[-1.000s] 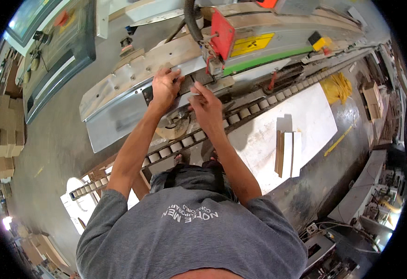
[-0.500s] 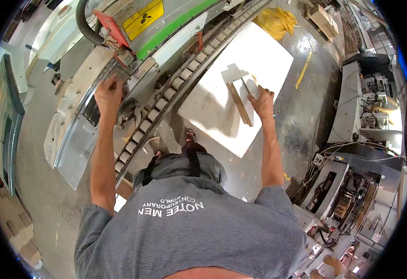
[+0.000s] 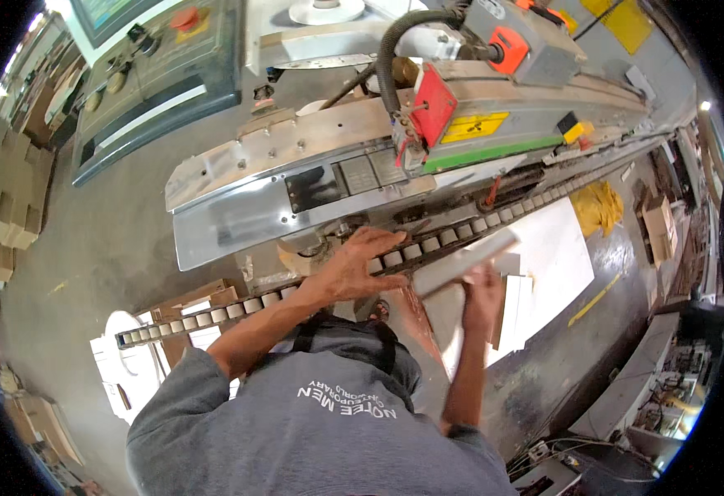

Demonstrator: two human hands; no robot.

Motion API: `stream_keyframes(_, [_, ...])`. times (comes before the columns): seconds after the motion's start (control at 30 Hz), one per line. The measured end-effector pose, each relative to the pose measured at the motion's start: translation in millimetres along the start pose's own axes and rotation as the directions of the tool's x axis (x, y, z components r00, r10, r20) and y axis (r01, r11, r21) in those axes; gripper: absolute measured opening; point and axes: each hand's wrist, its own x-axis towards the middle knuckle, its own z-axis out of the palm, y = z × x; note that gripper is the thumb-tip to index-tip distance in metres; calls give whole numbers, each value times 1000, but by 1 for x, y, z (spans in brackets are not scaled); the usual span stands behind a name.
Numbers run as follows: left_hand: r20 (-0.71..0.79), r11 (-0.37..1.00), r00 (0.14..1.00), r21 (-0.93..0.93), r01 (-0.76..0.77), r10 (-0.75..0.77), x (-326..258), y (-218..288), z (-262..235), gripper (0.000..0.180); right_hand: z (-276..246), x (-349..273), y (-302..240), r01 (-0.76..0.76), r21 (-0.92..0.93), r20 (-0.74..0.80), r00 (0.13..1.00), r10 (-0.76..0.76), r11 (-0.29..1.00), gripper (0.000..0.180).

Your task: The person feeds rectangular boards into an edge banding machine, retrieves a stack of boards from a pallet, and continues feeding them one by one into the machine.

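My right hand (image 3: 482, 289) grips a narrow pale board (image 3: 469, 263), lifted over the white panel and blurred by motion. Fingers spread, my left hand (image 3: 358, 266) hovers by the row of rollers (image 3: 430, 245) and holds nothing. The board's near end points toward it, a short gap away. Another narrow board (image 3: 513, 310), white with a brown edge, lies on the large white panel (image 3: 556, 256) beyond my right hand.
Along the rollers runs a long machine with a green stripe (image 3: 494, 155), a red guard (image 3: 434, 107) and a metal table (image 3: 238, 221). A control panel (image 3: 163, 91) stands far left. Stacked cartons (image 3: 14, 190) line the left, a yellow bag (image 3: 597, 208) the right.
My right hand has picked up one board from the white panel and brought it toward the rollers. My left hand has come away from the machine's red guard. The view has swung left.
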Motion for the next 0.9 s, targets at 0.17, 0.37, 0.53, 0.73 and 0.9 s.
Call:
stream_keyframes(0.17, [61, 955, 966, -144, 258, -252, -28, -21, -48, 56, 169, -19, 3, -169, 438, 345, 939, 9, 883, 38])
stream_keyframes(0.37, [-218, 943, 943, 165, 290, -252, -73, -102, -135, 45, 249, -30, 52, -340, 177, 596, 784, 174, 924, 59])
stream_keyframes(0.53, [-325, 841, 942, 530, 111, 81, -79, -147, -175, 45, 314, -52, 66, -442, 165, 608, 750, 262, 881, 72])
stream_keyframes(0.73, [-463, 726, 875, 649, 227, 140, -98, -160, -191, 45, 355, -45, 84, -297, 154, 578, 801, 158, 942, 84])
stream_keyframes(0.9, [-476, 799, 877, 549, 245, 58, -104, -167, -197, 34, 359, -39, 81, -269, 137, 595, 792, 138, 953, 81])
